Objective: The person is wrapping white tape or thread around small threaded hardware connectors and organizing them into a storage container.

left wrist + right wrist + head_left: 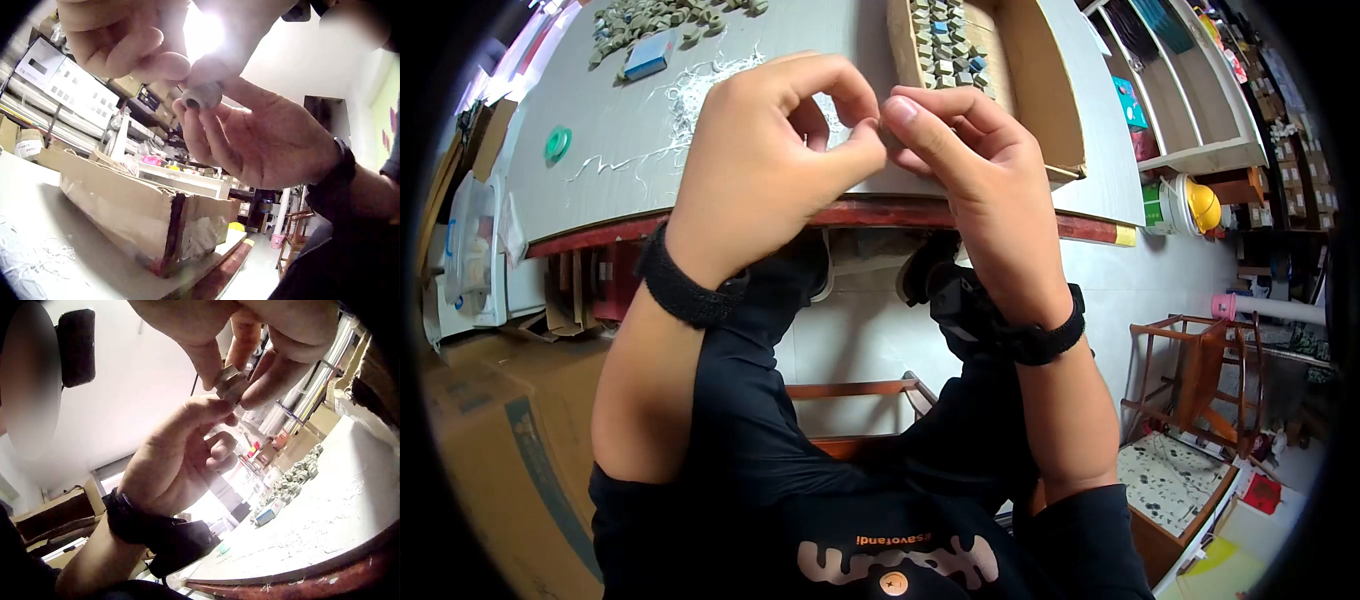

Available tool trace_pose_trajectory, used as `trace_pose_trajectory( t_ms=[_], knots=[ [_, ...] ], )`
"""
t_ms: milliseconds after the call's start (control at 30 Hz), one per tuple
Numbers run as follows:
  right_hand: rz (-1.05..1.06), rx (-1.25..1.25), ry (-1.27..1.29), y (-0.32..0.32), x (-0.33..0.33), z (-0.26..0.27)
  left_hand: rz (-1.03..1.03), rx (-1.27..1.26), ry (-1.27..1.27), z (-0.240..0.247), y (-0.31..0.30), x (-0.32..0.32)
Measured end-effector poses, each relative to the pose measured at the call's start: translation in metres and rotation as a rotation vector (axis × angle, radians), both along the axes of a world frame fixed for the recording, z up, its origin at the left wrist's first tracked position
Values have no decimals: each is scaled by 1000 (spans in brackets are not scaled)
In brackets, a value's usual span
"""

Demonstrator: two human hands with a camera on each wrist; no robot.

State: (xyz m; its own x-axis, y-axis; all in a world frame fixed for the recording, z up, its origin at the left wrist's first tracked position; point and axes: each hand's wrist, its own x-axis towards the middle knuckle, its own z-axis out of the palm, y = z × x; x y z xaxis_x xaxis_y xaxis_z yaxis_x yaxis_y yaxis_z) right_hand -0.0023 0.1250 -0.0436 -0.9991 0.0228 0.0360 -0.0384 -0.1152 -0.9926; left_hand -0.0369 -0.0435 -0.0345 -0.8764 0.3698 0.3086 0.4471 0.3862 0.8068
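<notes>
Between the fingertips of both hands is a small grey-beige piece with a round hole in its end (203,97), mostly hidden by fingers in the head view. The right hand (1000,165) pinches it between thumb and fingers, as the right wrist view shows from below (231,386). The left hand (785,150) has thumb and index finger bent into a ring, their tips pinching at the piece's other side. Both hands are raised over the near table edge (870,212), a black strap around each wrist.
An open cardboard box (1045,90) at the right holds rows of similar pieces (945,50). A loose pile of them (635,25) lies at the far left, beside a small blue-and-white box (648,55). White stringy scraps (690,95) and a green ring (558,145) lie nearer.
</notes>
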Motion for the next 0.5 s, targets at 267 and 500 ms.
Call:
trace_pose_trajectory(
  t_ms=[267,500],
  knots=[
    [82,-274,-87,0,-1,2,8,235,-141,2,-11,5],
    [78,-246,-59,-5,-2,-2,-48,129,-81,1,-16,5]
  ],
)
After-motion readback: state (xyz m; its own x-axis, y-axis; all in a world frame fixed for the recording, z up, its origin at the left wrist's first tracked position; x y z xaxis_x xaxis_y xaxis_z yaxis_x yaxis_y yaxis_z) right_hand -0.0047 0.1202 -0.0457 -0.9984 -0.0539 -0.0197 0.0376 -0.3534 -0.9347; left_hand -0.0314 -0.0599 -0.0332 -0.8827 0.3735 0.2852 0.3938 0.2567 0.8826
